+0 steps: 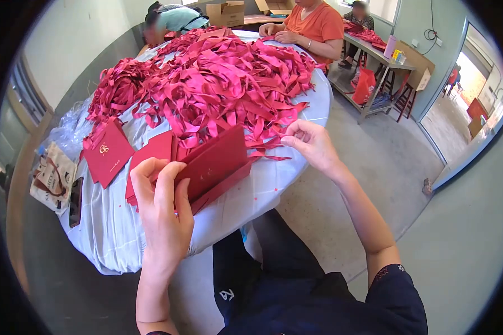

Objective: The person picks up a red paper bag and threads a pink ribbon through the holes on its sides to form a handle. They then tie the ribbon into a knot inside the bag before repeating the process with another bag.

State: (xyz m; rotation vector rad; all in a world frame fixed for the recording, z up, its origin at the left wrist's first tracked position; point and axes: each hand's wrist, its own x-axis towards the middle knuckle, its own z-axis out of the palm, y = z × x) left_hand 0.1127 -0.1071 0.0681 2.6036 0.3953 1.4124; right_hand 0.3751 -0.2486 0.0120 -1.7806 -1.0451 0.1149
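My left hand [165, 204] grips a dark red folded card [215, 164] by its left end, thumb in front. The card stands tilted over the table's near edge, its two panels partly apart, with a small pale emblem on its face. To its right, my right hand [313, 146] is raised with thumb and forefinger pinched at the end of a red ribbon [271, 144]. Beyond both hands rises a large heap of red ribbons [223, 84]. More red cards [151, 153] lie behind my left hand, and another stack with a gold emblem [109, 152] sits further left.
A pale cloth covers the round table [114, 240]. On its left edge are a printed cloth bag [53, 181], a dark phone [76, 202] and clear plastic [67, 131]. A person in orange [316, 28] works across the table; other people sit farther back. A metal bench [374, 56] stands right.
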